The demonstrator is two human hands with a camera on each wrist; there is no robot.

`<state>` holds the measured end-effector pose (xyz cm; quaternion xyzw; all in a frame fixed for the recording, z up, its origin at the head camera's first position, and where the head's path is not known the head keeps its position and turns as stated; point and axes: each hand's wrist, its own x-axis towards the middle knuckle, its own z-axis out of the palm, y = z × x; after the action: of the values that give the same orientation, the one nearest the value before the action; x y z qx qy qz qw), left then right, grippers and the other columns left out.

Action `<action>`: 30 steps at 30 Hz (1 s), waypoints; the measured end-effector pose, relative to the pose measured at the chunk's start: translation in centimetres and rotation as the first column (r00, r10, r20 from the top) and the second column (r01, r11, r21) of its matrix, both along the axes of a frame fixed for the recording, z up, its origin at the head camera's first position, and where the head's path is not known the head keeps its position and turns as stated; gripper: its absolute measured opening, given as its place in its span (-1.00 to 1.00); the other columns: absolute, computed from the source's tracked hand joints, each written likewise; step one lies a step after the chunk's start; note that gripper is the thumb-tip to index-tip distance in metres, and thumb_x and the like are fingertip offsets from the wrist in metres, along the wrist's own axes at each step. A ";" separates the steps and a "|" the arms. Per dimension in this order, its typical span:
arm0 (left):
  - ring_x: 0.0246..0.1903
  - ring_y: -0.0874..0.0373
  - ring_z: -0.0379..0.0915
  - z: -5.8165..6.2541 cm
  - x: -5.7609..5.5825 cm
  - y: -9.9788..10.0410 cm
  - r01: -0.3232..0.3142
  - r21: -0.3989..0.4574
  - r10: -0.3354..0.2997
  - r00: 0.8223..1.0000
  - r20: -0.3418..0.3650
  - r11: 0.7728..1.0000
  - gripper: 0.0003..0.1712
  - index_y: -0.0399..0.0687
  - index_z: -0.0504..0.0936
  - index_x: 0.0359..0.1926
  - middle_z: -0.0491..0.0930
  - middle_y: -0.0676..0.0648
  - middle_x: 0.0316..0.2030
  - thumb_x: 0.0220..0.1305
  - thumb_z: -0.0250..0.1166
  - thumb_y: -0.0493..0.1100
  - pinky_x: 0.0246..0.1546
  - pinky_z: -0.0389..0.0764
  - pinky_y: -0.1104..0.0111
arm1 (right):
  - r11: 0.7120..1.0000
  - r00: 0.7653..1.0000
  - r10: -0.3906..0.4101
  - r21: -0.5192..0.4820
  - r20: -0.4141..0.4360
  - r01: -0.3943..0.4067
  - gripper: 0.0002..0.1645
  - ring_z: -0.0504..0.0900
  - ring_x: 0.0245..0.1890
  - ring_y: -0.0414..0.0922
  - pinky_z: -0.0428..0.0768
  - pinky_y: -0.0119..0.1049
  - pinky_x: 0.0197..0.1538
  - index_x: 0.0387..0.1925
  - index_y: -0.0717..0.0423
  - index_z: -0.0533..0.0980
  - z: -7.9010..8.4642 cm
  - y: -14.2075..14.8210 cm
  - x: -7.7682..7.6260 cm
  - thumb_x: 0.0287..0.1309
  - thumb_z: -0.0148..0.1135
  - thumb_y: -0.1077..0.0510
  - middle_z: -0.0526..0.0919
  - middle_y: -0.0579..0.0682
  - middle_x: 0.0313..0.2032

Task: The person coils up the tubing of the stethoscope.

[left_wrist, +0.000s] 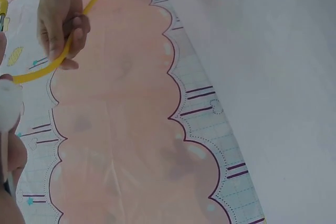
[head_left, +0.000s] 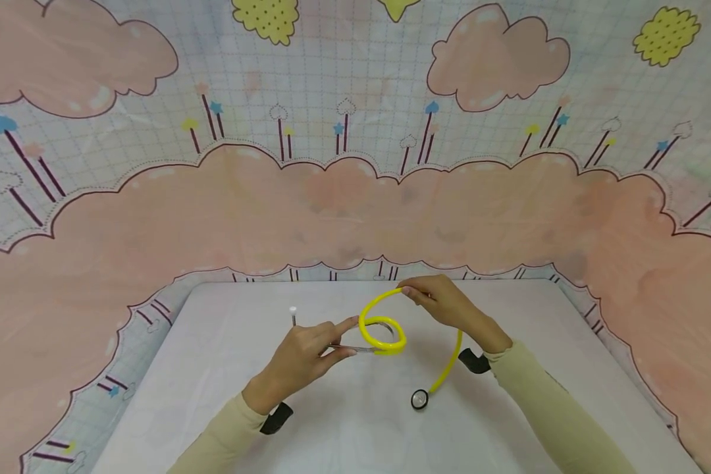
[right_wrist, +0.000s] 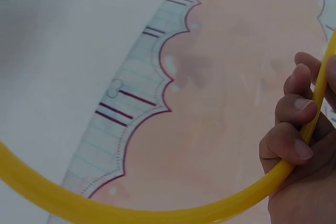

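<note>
A stethoscope with yellow tubing (head_left: 384,347) is held up between both hands over the white table. My left hand (head_left: 308,349) grips its metal ear tubes near where they join the yellow tube, and a white eartip (head_left: 293,309) sticks up beyond the knuckles. The tubing makes a loop between the hands. My right hand (head_left: 441,299) pinches the tube at the loop's upper end; in the right wrist view the fingers (right_wrist: 294,106) curl round it. From there the tube hangs down to the round chest piece (head_left: 419,399), low over the table.
The white table (head_left: 213,368) reaches out under both hands. Behind and around it hangs a patterned cloth (head_left: 332,217) with pink clouds. Black straps (head_left: 277,419) sit at both wrists, below the beige sleeves (head_left: 225,434).
</note>
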<state>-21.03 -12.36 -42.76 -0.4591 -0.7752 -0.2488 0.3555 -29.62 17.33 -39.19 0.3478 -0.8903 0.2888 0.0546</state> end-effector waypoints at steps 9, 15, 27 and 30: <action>-0.62 0.41 0.14 -0.2 -0.4 0.1 -0.039 0.071 0.030 0.991 0.133 0.997 -0.22 -0.10 0.31 0.43 0.52 0.11 -0.59 0.31 0.17 0.17 -0.57 0.23 0.69 | 0.999 0.993 -0.031 0.024 0.117 0.028 -0.59 0.48 -0.42 -0.21 0.51 -0.36 -0.31 0.08 0.05 0.61 -2.5 -0.4 -0.2 0.45 0.01 -0.06 0.59 -0.15 -0.44; -0.60 0.45 0.18 -0.4 -0.4 0.1 -0.028 0.043 0.016 0.969 0.247 0.999 -0.17 0.01 0.20 0.50 0.49 0.13 -0.59 0.28 0.23 0.10 -0.51 0.32 0.70 | 1.000 0.993 -0.001 0.024 0.115 -0.002 -0.63 0.42 -0.50 -0.26 0.43 -0.41 -0.41 0.02 0.03 0.64 -3.4 -1.2 0.1 0.44 0.05 -0.04 0.53 -0.20 -0.52; -0.62 0.46 0.20 -0.5 -0.6 0.0 -0.031 0.106 0.005 0.971 0.238 0.994 -0.14 0.04 0.23 0.48 0.55 0.10 -0.60 0.20 0.38 -0.09 -0.56 0.31 0.69 | 0.996 0.984 -0.012 0.092 0.176 -0.004 -0.79 0.28 -0.60 -0.30 0.27 -0.48 -0.49 -0.13 0.05 0.61 -5.2 -2.8 0.8 0.44 0.06 0.11 0.43 -0.16 -0.60; -0.63 0.45 0.18 -0.4 -0.8 -0.2 -0.074 0.131 0.041 0.970 0.241 0.989 -0.16 0.03 0.24 0.47 0.53 0.10 -0.62 0.22 0.36 -0.06 -0.58 0.28 0.68 | 0.995 0.982 0.021 0.093 0.187 -0.039 -0.76 0.26 -0.62 -0.32 0.25 -0.48 -0.51 -0.11 0.04 0.62 -5.3 -3.1 1.3 0.44 0.07 0.06 0.36 -0.22 -0.63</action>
<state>-21.81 -12.56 -43.14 -0.3775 -0.8060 -0.3450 0.2982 -28.37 14.28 -44.47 0.3348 -0.8991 0.2774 -0.0499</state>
